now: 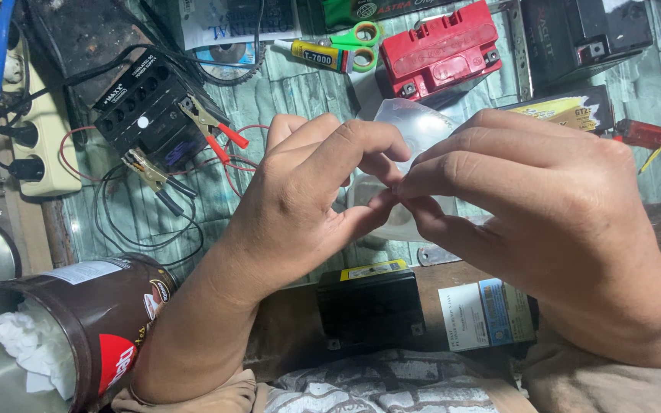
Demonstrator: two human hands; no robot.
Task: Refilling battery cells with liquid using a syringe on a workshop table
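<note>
Left hand (307,191) and right hand (545,191) pinch a clear plastic bag (415,126).

Light: even, fairly bright, soft, from above | Shadows: faint under both hands (437,199) on the desk (300,99) | Glare: pale sheen on the clear plastic bag (415,126), shine inside the metal tin (9,359) | Focus: centre sharp, near tin slightly soft | Edges: mild wide-angle stretch

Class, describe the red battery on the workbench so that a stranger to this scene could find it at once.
Start at the two hands, left hand and right hand, pinching a clear plastic bag. Look just beyond the bag, toward the bench's far edge. The red battery lies there beside green-handled scissors; it is the only red box, the other batteries being black.
</note>
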